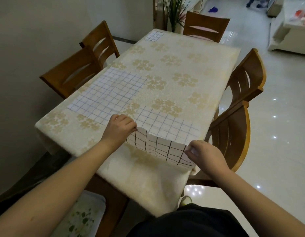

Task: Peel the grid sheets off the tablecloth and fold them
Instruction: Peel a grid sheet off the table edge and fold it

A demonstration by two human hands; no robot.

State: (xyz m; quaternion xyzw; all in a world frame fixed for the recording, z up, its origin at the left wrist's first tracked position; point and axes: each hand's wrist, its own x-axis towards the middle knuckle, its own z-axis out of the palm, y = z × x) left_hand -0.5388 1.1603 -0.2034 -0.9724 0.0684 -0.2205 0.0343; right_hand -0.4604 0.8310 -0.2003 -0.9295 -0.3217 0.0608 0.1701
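A cream tablecloth with pale gold flowers covers the table. Near its front right corner lies a white grid sheet, its near edge lifted and curled up off the cloth. My left hand pinches the raised edge's left corner. My right hand pinches the right corner. The lifted flap shows dark lines on its underside. A larger grid sheet lies flat on the left side of the cloth. A small grid sheet lies flat at the far left corner.
Wooden chairs stand around the table: two on the left, one at the far end, two on the right. A potted plant stands behind the far end. The floor on the right is glossy white tile.
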